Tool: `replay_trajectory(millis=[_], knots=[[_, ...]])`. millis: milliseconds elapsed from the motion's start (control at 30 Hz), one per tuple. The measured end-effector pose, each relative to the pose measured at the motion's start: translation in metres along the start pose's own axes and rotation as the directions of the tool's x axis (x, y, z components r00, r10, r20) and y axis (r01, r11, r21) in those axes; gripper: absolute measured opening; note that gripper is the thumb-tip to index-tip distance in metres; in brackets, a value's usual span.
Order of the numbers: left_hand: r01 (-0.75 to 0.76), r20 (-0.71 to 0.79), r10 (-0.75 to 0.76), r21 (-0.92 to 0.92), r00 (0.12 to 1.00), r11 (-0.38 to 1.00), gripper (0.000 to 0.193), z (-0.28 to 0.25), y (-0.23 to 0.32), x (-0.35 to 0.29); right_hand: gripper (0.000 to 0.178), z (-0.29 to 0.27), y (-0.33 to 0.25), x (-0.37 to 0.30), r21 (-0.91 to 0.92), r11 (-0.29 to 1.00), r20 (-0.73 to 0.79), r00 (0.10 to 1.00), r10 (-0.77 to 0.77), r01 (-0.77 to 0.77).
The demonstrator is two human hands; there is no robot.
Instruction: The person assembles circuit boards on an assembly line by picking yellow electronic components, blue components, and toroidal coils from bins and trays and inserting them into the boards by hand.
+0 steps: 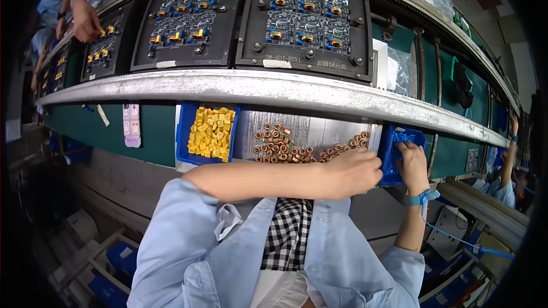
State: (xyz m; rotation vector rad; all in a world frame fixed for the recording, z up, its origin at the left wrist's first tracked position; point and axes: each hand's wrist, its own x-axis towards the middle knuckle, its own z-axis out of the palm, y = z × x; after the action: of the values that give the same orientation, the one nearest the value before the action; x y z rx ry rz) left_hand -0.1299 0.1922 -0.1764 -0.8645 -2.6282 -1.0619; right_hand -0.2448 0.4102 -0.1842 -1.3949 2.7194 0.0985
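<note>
Head view: right grip (412,162) down in my blue bin (386,151) at the desk's (157,131) near edge, fingers among small blue parts (404,137); can't tell if one's pinched. Left grip (357,172) curled by the bin's left edge, contents hidden. Parts probably light, stiff, slightly slippery; best pinched by opposite sides.

Green bench (157,128), silvery rail (228,86), grey floor (134,177)
</note>
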Motion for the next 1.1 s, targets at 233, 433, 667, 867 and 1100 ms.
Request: replay_trajectory(millis=[233,433,667,867,1100], knots=[[0.006,0.121,-0.051,0.342,0.991,0.940,0.007,0.085,0.010,0.079,0.014,-0.001,0.016,-0.007,0.241,0.958,0.146,0.982,0.123,-0.156],[0.114,0.368,-0.286,0.424,0.885,0.898,0.009,0.130,0.011,0.107,0.016,-0.065,-0.001,0.010,0.483,0.868,-0.003,0.991,0.137,-0.118],[0.140,0.300,-0.197,0.202,0.933,0.969,0.008,0.110,0.006,0.101,0.017,-0.098,-0.020,0.083,0.711,0.692,-0.250,0.965,0.083,0.124],[0.117,0.307,-0.155,0.139,0.939,0.983,0.007,0.113,0.004,0.102,0.009,-0.106,-0.035,0.197,0.756,0.607,-0.290,0.957,-0.026,0.245],[0.044,0.167,-0.055,0.070,0.984,0.997,0.006,0.111,-0.002,0.090,0.011,-0.095,-0.045,0.285,0.497,0.867,-0.160,0.986,0.048,0.038]])
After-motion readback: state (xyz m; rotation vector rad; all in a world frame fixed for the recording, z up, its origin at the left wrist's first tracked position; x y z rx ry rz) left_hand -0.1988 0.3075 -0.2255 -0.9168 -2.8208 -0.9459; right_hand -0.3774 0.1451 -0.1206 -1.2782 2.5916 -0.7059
